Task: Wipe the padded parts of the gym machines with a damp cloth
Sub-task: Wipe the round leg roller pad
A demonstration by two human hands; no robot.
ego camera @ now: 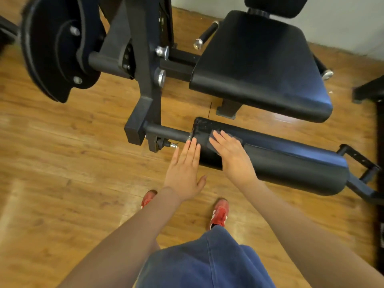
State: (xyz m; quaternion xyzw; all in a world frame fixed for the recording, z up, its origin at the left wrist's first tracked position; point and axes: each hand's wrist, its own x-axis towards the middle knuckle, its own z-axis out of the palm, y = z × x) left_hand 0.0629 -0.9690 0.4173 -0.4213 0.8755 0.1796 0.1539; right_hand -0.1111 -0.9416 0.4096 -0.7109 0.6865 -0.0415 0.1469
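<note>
Roller pad (280,161) being wiped under a flat right hand, at 3 o'clock of centre.

Dark cloth (228,136) is being pressed onto the pad's worn left end by the right hand (230,150), fingers straight and laid over it, nothing being pinched. The left hand (184,173) is being held flat, fingers straight and together, fingertips touching the pad's end face at 9 o'clock of the right hand. The seat pad (261,65) is lying at 12 o'clock of the roller; red shoes (220,213) are standing on the wooden floor (62,142) at 6 o'clock.
</note>
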